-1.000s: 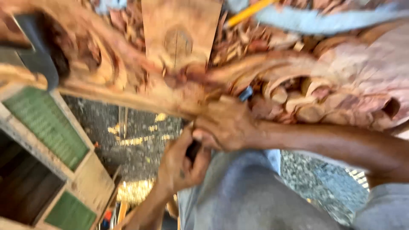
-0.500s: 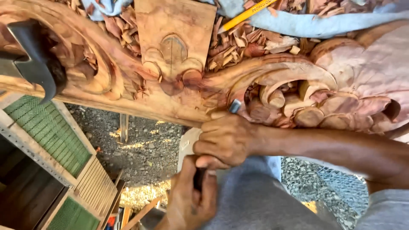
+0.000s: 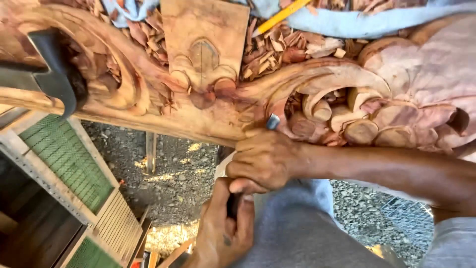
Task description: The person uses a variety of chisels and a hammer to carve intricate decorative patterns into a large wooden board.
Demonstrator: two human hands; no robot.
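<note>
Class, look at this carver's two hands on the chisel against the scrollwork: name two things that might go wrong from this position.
1. The right hand grips the chisel close to its tip, so a slip might drive the fingers into the carved wood panel.
2. The left hand pushes the handle from below; too much force may gouge the finished curls just beyond the tip.
</note>
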